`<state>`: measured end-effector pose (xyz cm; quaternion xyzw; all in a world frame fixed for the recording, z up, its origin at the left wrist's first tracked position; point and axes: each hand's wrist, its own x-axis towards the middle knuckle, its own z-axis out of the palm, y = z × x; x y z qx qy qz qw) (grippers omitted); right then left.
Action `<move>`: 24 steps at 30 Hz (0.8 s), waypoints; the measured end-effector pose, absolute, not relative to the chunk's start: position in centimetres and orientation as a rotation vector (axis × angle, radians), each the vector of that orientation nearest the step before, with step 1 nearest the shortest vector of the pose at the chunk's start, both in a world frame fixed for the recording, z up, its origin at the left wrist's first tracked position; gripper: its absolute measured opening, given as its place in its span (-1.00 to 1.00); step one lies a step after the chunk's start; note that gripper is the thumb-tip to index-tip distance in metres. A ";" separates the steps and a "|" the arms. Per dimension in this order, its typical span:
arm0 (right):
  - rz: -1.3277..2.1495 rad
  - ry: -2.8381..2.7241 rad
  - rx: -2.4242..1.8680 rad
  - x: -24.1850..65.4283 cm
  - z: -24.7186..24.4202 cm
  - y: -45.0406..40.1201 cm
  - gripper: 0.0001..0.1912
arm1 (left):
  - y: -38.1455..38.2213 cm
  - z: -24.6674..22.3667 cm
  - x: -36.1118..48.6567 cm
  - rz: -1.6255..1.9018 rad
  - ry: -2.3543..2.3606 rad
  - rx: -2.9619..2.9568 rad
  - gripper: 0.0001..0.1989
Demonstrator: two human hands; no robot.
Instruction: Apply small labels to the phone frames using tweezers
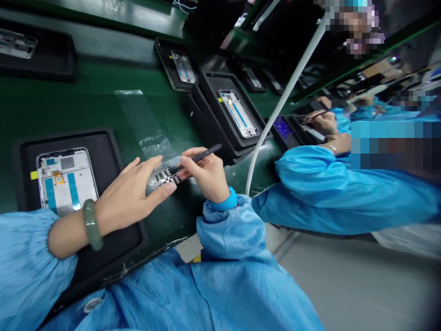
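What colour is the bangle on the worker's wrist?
The bangle is pale milky green, like jade; the head view shows it best.

Black stylus [198, 158], jade-green bangle [91, 224]

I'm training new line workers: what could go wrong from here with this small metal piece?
The small metal piece sits between the left hand and the black pen-like tool in the right hand, above the green belt, so it might slip and get lost. The jade bangle sits close to the phone frame in its black tray, and might knock or scratch it. Bare fingers on the metal piece might also leave marks.
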<state>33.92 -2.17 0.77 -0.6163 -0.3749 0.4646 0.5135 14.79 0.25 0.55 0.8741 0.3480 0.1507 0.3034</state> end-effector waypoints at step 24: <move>1.301 -0.556 -1.398 34.6 -0.7 -0.3 -0.82 | -0.3 -1.1 15.5 0.401 0.834 2.575 -0.57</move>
